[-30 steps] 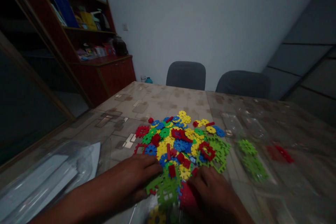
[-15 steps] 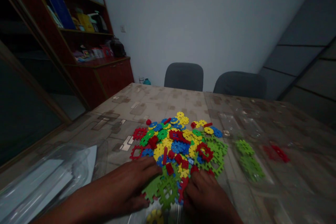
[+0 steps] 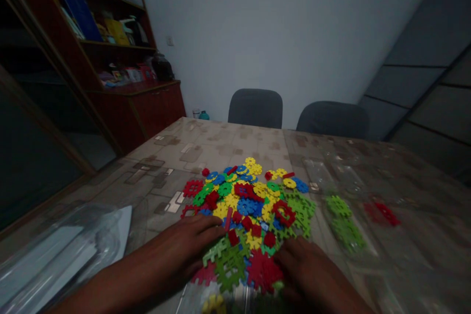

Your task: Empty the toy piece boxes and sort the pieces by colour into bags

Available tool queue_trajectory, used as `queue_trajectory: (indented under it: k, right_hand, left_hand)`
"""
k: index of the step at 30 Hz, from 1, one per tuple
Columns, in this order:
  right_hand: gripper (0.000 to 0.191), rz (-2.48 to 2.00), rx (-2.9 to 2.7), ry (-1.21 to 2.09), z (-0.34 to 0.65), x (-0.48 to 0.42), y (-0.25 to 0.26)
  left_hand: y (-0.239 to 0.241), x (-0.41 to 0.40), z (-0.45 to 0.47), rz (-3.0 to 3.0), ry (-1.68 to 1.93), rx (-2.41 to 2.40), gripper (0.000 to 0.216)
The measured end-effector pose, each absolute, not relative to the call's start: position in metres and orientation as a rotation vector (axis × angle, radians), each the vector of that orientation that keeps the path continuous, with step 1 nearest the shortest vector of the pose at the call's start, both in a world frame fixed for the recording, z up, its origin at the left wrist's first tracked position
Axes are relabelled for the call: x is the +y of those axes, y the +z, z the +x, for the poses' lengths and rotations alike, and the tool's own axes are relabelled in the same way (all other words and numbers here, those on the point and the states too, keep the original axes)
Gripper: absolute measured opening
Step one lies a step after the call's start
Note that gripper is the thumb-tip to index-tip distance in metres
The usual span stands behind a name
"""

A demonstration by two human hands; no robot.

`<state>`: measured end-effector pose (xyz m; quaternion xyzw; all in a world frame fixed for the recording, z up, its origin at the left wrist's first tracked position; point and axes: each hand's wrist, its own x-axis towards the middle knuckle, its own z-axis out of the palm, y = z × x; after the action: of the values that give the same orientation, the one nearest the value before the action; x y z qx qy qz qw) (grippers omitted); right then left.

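Note:
Loose plastic building pieces lie heaped on the table in front of me: yellow discs [image 3: 231, 200], blue discs [image 3: 245, 206], green latticed squares [image 3: 231, 267] and red ones. My left hand [image 3: 193, 240] rests against the near left of the heap, fingers stretched beside the green squares, palm hidden. On the near right, my right hand [image 3: 303, 262] has its fingers loosely apart at the heap's edge. Close to it is a red toothed square [image 3: 263, 270]. Neither hand visibly grips a piece. A clear plastic container [image 3: 184, 299] sits under the near pieces.
A clear plastic package with pale sheets [image 3: 66, 255] lies at left. To the right, a clear tray [image 3: 368, 274] holds green pieces [image 3: 348, 228] and red pieces [image 3: 382, 213]. Beyond the table stand two grey chairs [image 3: 255, 108] and a wooden cabinet [image 3: 158, 105].
My right hand has shifted right and its fingers have loosened, so the red toothed square now shows. My left hand has moved slightly up, and another red piece shows below it.

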<state>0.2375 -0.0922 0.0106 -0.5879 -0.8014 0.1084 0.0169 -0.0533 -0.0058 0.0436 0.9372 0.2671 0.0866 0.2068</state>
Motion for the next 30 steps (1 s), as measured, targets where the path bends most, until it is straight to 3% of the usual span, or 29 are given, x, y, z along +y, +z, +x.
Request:
queue_trajectory:
  k: [8,15,18,25,30]
  right_hand:
    - [0.008,-1.963,-2.403,0.344,0.224,-0.087,0.023]
    - [0.051,-1.862,-2.332,0.430,0.214,-0.092,0.004]
    - [0.059,-1.890,-2.279,0.483,0.210,-0.093,0.002]
    - [0.033,-1.883,-2.193,0.570,0.206,-0.091,0.007]
    - [0.036,-1.848,-2.186,0.687,0.209,-0.090,0.014]
  left_hand:
    - [0.061,-0.013,-0.051,2.624,0.169,0.766,0.059]
    - [0.057,-0.017,-0.050,2.651,0.315,0.735,0.054]
    - [0.046,-0.017,-0.050,2.683,0.362,0.707,0.059]
    - [0.028,-0.017,-0.032,2.748,0.503,0.734,0.046]
    - [0.019,-0.012,-0.019,2.813,0.426,0.717,0.038]
